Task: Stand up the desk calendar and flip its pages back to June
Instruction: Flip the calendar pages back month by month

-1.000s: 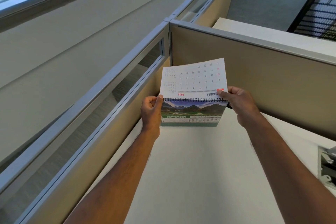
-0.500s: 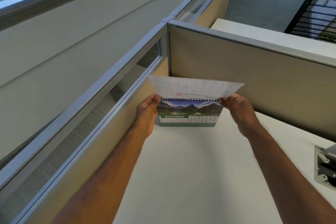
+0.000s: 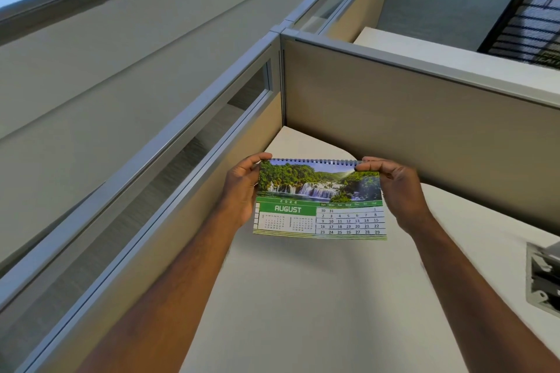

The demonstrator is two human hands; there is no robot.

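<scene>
The desk calendar [image 3: 319, 198] is held up between both hands near the corner where two beige partition panels [image 3: 409, 127] meet, above the pale table [image 3: 303, 312]. Its facing page shows a waterfall photo over a green band reading AUGUST, with the year 2026 above it and a date grid to the right. The black spiral binding [image 3: 312, 161] runs along its top edge. Whether its lower edge touches the table or hangs just above it cannot be told from this view.

The left hand [image 3: 242, 191] takes the calendar's left edge, thumb curled over the top left corner by the binding, so its grip is clenched on the calendar. The right hand [image 3: 397, 188] pinches the top right corner at the end of the spiral, fingertips on the page, its grip likewise closed on the calendar. Both forearms reach in from the bottom of the frame.

At the right edge of the table sits part of a grey tray [image 3: 544, 275]. A black mesh chair back [image 3: 527, 21] shows beyond the far partition.
</scene>
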